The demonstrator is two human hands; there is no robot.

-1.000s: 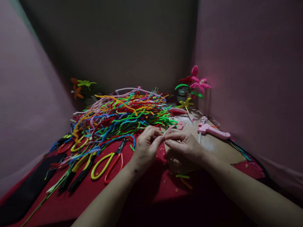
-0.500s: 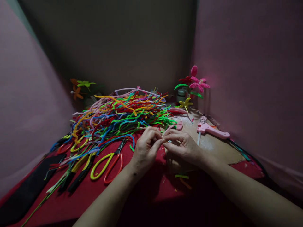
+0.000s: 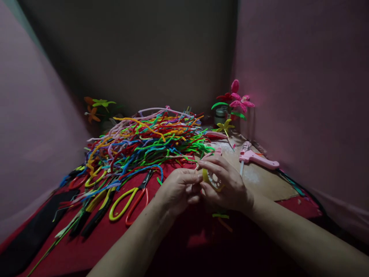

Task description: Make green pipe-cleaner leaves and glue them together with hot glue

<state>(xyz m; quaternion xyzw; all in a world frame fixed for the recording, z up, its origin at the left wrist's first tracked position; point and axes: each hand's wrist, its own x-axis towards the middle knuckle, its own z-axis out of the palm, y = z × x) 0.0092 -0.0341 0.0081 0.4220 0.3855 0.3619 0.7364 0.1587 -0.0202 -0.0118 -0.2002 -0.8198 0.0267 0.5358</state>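
My right hand (image 3: 226, 184) is closed around a small roll of yellow tape (image 3: 213, 180), its pale, perforated core facing up towards me. The fingertips of my left hand (image 3: 180, 190) are pinched together at the roll's left edge; what lies between them is too small to make out. A pink fuzzy piece (image 3: 213, 152) shows just beyond my right fingers, partly hidden by them. Both hands are above the front edge of a cardboard sheet (image 3: 259, 186).
A big heap of coloured pipe cleaners (image 3: 150, 134) lies beyond my left hand. Scissors (image 3: 135, 196) and pliers (image 3: 99, 211) lie to the left. On the cardboard rests a pink glue gun (image 3: 256, 157). Fuzzy flowers (image 3: 242, 100) stand behind, and short scraps (image 3: 220, 216) lie in front.
The roll of yellow tape now shows in my right hand; before, both hands were pinched together at the fingertips. My left hand has turned and come slightly lower.
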